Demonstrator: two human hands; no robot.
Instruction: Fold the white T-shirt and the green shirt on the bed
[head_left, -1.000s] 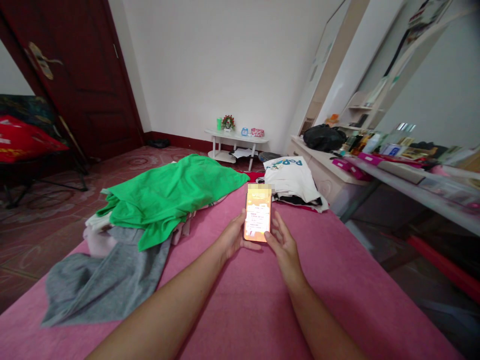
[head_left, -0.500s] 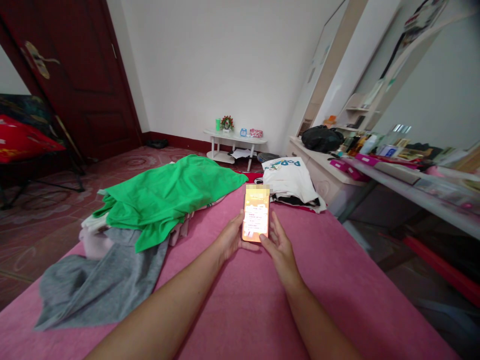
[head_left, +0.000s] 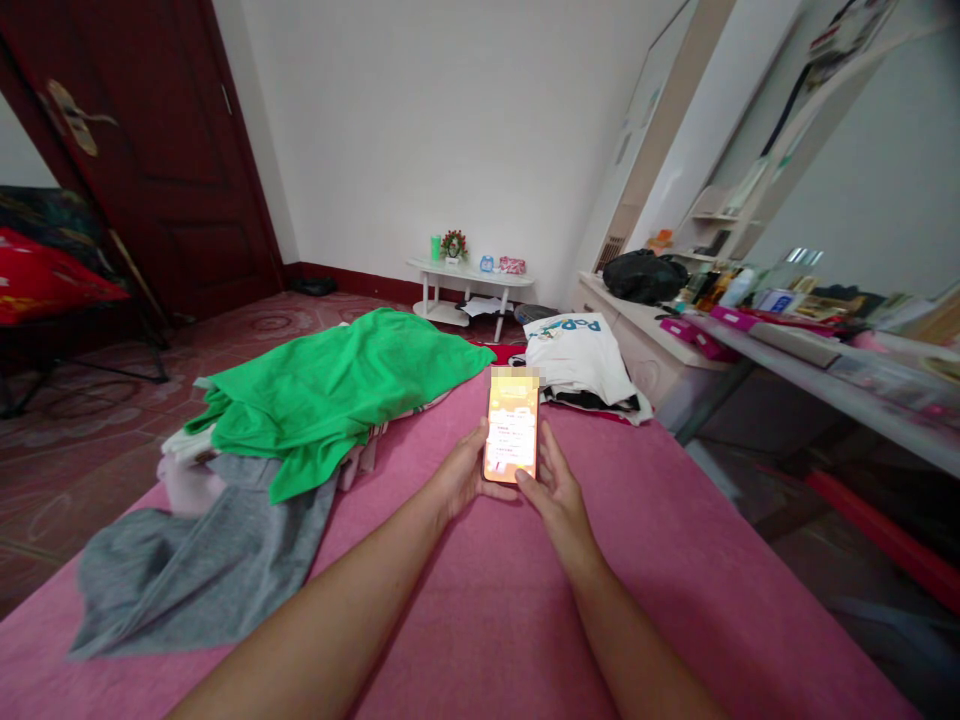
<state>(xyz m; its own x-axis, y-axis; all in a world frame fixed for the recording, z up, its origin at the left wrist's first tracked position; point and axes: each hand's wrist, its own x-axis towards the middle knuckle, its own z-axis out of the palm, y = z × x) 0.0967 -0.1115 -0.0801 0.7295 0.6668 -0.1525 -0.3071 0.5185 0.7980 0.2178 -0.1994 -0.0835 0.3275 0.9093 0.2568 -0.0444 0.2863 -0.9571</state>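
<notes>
Both my hands hold a phone (head_left: 511,425) with a lit orange screen, upright over a pink bedspread (head_left: 675,560). My left hand (head_left: 459,478) grips its left edge and bottom, thumb on the side. My right hand (head_left: 555,490) cups the right edge, its thumb at the phone's lower corner. A green garment (head_left: 330,390) lies on a pile of clothes to the left, over a grey garment (head_left: 195,570). A folded white shirt (head_left: 581,355) with blue letters sits on darker clothes just beyond the phone.
A dresser (head_left: 750,350) crowded with bottles, boxes and a black bag (head_left: 643,277) runs along the right. A small white table (head_left: 469,285) stands at the far wall. A dark red door (head_left: 150,160) and a chair with a red cushion (head_left: 45,285) are at the left.
My right thumb has slid inward to the phone's lower corner. The view has shifted slightly, and the phone stays in both hands.
</notes>
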